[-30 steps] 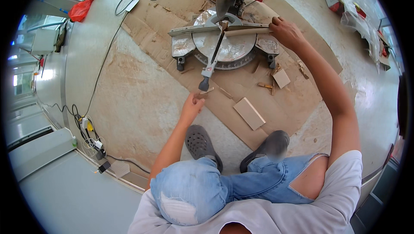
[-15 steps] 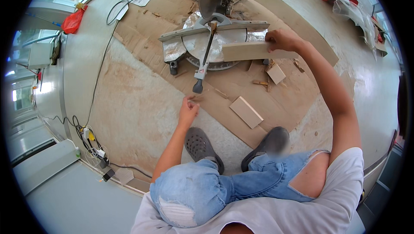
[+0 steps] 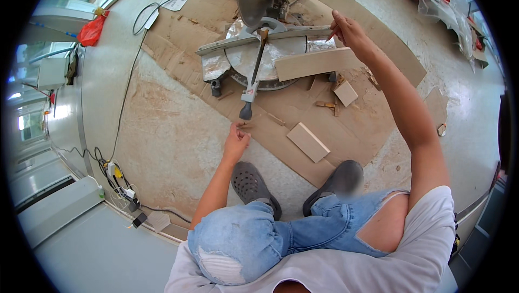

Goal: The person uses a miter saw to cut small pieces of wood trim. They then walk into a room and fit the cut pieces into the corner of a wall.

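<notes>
A mitre saw (image 3: 258, 50) with a raised blade and red housing stands ahead of me. Its turntable handle (image 3: 246, 110) points toward me. A flat pale wooden board (image 3: 313, 65) lies across the right side of the saw's base, slightly off the fence. My right hand (image 3: 350, 36) is above the board's far right end, apart from it. Its fingers pinch around a thin, pointed brownish thing, too small to name. My left hand (image 3: 236, 142) hovers just below the turntable handle, fingers loosely curled and apart, holding nothing I can see.
Cardboard (image 3: 357, 136) covers the floor under the saw. A rectangular wood offcut (image 3: 308, 142), a smaller offcut (image 3: 346, 93) and several scraps lie on it. A black cable (image 3: 125, 95) runs along the left to power plugs (image 3: 130, 201). Plastic wrapping (image 3: 440, 4) lies far right.
My right hand has let go of the board and moved up and away toward the fence. The board stays on the saw's base, slightly turned. My left hand has hardly moved.
</notes>
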`<state>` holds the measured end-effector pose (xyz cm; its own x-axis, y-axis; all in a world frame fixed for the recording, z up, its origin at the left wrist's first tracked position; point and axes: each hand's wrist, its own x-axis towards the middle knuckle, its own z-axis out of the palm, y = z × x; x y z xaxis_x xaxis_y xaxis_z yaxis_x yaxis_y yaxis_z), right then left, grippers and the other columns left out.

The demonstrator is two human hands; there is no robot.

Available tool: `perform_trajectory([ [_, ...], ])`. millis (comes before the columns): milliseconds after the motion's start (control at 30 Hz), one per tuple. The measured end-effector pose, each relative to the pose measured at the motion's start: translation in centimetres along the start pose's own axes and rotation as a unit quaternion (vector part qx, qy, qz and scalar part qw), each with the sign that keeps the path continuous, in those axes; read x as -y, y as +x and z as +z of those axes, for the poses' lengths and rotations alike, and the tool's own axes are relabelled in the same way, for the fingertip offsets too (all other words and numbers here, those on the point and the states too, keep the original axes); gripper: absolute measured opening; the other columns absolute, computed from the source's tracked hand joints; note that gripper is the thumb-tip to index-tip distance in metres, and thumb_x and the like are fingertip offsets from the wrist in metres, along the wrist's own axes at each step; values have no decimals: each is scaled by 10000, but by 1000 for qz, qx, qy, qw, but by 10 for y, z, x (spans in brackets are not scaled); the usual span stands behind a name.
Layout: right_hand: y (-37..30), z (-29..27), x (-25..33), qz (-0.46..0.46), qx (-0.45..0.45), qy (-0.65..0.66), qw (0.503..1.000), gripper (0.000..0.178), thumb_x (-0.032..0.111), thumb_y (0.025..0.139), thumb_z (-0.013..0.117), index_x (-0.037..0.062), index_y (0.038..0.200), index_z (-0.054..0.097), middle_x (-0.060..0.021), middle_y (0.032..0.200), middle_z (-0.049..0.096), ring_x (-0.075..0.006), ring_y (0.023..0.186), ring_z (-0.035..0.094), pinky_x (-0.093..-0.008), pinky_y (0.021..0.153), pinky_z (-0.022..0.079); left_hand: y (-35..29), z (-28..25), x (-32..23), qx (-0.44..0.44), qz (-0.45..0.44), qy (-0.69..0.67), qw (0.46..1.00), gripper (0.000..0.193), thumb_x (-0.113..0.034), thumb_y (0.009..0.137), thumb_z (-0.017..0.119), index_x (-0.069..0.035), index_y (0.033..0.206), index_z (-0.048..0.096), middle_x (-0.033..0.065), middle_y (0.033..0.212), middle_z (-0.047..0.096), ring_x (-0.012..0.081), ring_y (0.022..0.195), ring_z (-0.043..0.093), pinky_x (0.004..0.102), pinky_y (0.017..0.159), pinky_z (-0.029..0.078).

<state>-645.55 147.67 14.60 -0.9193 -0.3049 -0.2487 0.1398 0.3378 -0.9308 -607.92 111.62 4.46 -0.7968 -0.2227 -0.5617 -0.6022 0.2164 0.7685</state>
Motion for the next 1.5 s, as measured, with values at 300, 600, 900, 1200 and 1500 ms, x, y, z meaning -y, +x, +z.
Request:
perform_trajectory([
  [300,26,77,37,-29,54,-6,998,214,171,976,623,-1,1000,748,-27,835,724,-92,710,618,-248,591,481,2,-1,1,12,11,4,1000,491,-72,954,669,-50,1392,448,31,808,587,108,694,606,269,624,536],
  [600,65,97,33,-86,124,-107,983,236,217,949,648,16,954,774,-18,778,719,-96,653,596,-275,569,467,2,-1,3,15,8,-11,1000,527,-67,922,669,-44,1400,449,41,826,618,121,696,611,272,631,523],
  [900,20,57,44,-16,237,-19,971,240,163,1011,578,-6,1076,735,-7,799,661,-62,699,541,-254,584,424,-2,-5,7,18,19,-25,999,512,-74,929,652,-52,1403,459,44,845,620,123,706,608,272,647,513],
  [1200,-46,-21,8,-325,28,-356,876,159,67,901,632,31,1036,707,-59,926,735,-223,770,650,-348,711,534,0,-5,-32,-262,79,-10,962,223,-133,994,644,-20,1185,629,27,836,609,114,741,600,281,648,506],
  [1500,-74,-29,-57,-354,-46,-439,824,580,216,827,822,81,1338,583,-129,1292,644,-322,1167,621,-448,987,513,63,43,-142,-299,352,261,848,286,-144,857,783,-21,1093,678,105,919,598,287,845,618,407,762,512],
])
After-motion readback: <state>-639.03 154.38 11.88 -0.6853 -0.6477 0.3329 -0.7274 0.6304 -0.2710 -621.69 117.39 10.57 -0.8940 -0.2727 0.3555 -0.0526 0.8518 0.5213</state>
